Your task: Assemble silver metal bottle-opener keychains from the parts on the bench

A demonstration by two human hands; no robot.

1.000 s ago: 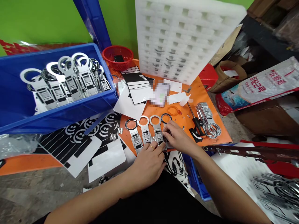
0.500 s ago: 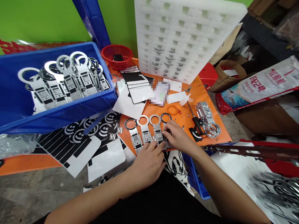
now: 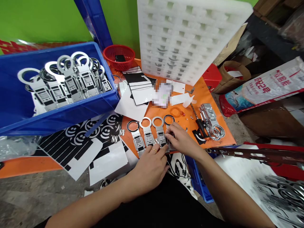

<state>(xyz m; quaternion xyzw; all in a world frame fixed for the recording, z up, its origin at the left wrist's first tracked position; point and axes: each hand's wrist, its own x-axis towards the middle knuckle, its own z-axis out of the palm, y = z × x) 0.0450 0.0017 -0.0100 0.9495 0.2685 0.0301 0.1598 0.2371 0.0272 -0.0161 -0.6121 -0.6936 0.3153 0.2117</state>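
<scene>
Several silver metal parts with ring-shaped heads [image 3: 147,134] lie in a row on the orange board [image 3: 209,91]. My left hand [image 3: 149,166] rests at the near end of the row, fingers pressed down on the parts, a ring on one finger. My right hand [image 3: 181,139] lies over the rightmost part [image 3: 168,120], whose dark ring shows beyond the fingers. Its fingertips pinch together against that part's body. What is between the fingertips is hidden.
A blue crate [image 3: 71,110] at left holds more ring-headed parts [image 3: 66,79]. A white foam tray [image 3: 185,38] leans at the back beside a red basket [image 3: 120,57]. A screwdriver [image 3: 198,122], a stack of parts [image 3: 212,123] and black-and-white sticker sheets [image 3: 85,142] lie around.
</scene>
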